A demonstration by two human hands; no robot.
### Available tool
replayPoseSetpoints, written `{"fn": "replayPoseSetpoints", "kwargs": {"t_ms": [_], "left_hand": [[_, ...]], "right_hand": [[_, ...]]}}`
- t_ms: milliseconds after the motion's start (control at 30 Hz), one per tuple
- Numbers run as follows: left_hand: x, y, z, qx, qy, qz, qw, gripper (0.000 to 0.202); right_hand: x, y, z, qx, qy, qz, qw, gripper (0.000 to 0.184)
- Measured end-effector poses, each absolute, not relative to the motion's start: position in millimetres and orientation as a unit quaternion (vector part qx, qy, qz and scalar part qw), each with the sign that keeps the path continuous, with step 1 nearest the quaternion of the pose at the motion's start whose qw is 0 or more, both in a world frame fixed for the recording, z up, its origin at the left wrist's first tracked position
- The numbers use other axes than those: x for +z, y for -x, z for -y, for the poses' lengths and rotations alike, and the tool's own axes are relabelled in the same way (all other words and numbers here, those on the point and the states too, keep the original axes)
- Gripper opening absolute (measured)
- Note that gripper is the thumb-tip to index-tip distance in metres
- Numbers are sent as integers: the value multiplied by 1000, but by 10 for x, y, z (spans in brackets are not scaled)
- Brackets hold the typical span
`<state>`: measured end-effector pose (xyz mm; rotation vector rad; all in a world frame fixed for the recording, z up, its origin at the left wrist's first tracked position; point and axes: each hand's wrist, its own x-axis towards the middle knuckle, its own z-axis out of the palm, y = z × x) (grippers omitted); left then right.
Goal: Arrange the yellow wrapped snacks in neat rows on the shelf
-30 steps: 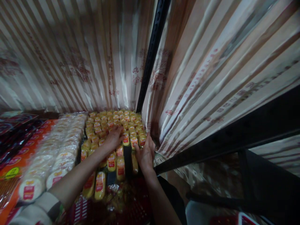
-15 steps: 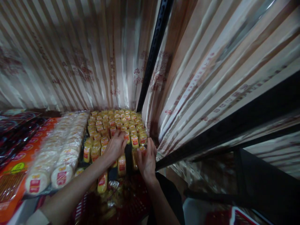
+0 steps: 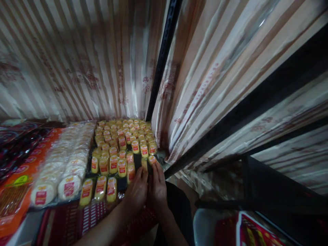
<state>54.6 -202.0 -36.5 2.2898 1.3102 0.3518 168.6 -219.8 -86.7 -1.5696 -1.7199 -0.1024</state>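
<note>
Many small yellow packets with red labels (image 3: pixel 122 143) stand in rows on a dark shelf (image 3: pixel 137 163). My left hand (image 3: pixel 137 193) and my right hand (image 3: pixel 156 188) lie side by side at the shelf's front edge, below the nearest packets. The fingers of both point forward and lie close together. My right fingertips touch a yellow packet (image 3: pixel 151 160) at the front right corner of the rows. My left fingertips reach a narrow packet (image 3: pixel 144 165) beside the dark gap. What either palm holds is hidden.
Round white cakes in clear wrap (image 3: pixel 65 164) lie left of the packets, with orange and dark packs (image 3: pixel 17 167) further left. A black upright post (image 3: pixel 161 65) stands behind. Striped shiny wrapped goods (image 3: pixel 230 75) fill the back and right. A red basket (image 3: pixel 84 218) sits below.
Both hands have drawn back from among the packets toward the front edge of the shelf. My left hand has come over beside my right hand. The view has shifted slightly.
</note>
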Motion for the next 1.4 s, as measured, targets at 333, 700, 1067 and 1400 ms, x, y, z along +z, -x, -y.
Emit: {"fn": "replayPoseSetpoints", "kwargs": {"t_ms": [333,700,1067,1400], "left_hand": [[-195,-607,1908,41,-808,-533,246,50],[-290,-749,1894,59,-807,-542,227,46],[-64,-651,2109,58,-792,-565,225,39],[55,-504,1962,90,-815,-536,201,33]], "right_hand": [[-938,-1718,1986,-5,650,662,373,48],[-790,-1727,1957,42,665,657,352,44],[-770,-1751,2097,72,622,669,401,45],[-719,-1784,2149,85,597,683,413,45]]}}
